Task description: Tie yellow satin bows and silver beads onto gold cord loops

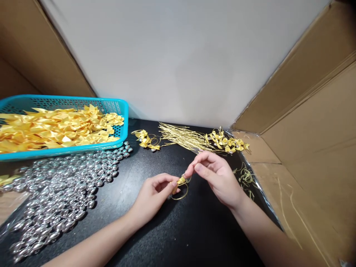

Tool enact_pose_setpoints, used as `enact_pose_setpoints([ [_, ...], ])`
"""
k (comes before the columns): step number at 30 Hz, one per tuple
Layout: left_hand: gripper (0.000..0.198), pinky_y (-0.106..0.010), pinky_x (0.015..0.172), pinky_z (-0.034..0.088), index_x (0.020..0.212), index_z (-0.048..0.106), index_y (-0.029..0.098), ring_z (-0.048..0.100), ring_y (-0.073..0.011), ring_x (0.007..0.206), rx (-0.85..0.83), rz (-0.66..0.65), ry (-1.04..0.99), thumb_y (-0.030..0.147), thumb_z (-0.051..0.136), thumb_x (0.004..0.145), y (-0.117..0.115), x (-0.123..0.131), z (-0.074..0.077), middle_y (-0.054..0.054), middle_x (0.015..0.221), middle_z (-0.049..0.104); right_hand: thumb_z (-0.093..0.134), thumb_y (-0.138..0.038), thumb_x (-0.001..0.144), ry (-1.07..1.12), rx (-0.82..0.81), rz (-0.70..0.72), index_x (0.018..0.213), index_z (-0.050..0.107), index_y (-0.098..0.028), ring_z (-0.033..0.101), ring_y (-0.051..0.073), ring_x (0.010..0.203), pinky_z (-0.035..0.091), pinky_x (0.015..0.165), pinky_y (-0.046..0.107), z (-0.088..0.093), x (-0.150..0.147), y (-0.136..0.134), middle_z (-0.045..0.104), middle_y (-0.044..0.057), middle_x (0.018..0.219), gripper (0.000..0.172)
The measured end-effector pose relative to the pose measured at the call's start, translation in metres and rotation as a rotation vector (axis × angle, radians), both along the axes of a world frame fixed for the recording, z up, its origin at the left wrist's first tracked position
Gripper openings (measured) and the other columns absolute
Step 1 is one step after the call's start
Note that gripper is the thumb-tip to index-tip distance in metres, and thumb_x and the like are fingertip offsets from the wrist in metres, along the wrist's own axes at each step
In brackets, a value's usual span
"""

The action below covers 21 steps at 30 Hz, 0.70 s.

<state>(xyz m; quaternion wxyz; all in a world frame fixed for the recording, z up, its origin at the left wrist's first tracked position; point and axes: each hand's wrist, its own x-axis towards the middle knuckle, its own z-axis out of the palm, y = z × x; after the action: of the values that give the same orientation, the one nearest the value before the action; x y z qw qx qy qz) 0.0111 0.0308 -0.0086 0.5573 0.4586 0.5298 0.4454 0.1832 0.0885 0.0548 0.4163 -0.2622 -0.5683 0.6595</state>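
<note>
My left hand (155, 196) pinches a small yellow ribbon bow (181, 180) between thumb and fingertips. From the bow hangs a round loop of thin gold cord (182, 197), just above the black tabletop. Close beside it on the right, my right hand (215, 176) has its thumb and index finger pressed together. Its index fingertip reaches the upper end of the bow. Whatever lies in that pinch is too small to make out.
A turquoise basket (125, 122) of yellow bows stands at the left, with silver beads (63, 193) spread before it. Gold cord lengths (183, 136) lie behind my hands, between looped bow pieces (146, 140) and a bow pile (228, 142). Cord scraps (246, 176) and cardboard walls (314, 111) are on the right.
</note>
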Motion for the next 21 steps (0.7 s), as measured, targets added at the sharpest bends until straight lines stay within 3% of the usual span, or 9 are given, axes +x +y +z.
enact_pose_setpoints([
  [11, 0.017, -0.029, 0.069, 0.049, 0.088, 0.073, 0.016, 0.062, -0.018, 0.074, 0.094, 0.001, 0.037, 0.027, 0.064, 0.078, 0.0, 0.0, -0.002, -0.005, 0.082, 0.071, 0.068, -0.028, 0.081, -0.165, 0.09, 0.062, 0.076, 0.07, -0.024, 0.061, 0.018, 0.096, 0.048, 0.088, 0.036, 0.008, 0.0, -0.012, 0.066, 0.003, 0.099, 0.007],
  [18, 0.016, -0.027, 0.068, 0.051, 0.091, 0.073, 0.016, 0.063, -0.0171, 0.075, 0.2, 0.05, 0.076, 0.026, 0.063, 0.082, -0.005, -0.001, -0.007, -0.007, 0.088, 0.069, 0.07, -0.02, 0.078, -0.548, 0.264, -0.039, 0.074, 0.072, -0.023, 0.055, 0.023, 0.112, 0.034, 0.102, 0.046, -0.009, -0.003, -0.003, 0.062, 0.004, 0.11, 0.006],
  [21, 0.015, -0.028, 0.071, 0.053, 0.093, 0.073, 0.018, 0.065, -0.018, 0.08, 0.293, 0.135, 0.188, 0.023, 0.062, 0.083, -0.004, -0.004, -0.007, -0.007, 0.092, 0.069, 0.07, -0.019, 0.078, -0.628, 0.261, 0.028, 0.072, 0.071, -0.024, 0.054, 0.025, 0.111, 0.033, 0.103, 0.048, -0.012, -0.002, 0.001, 0.062, 0.004, 0.112, 0.008],
])
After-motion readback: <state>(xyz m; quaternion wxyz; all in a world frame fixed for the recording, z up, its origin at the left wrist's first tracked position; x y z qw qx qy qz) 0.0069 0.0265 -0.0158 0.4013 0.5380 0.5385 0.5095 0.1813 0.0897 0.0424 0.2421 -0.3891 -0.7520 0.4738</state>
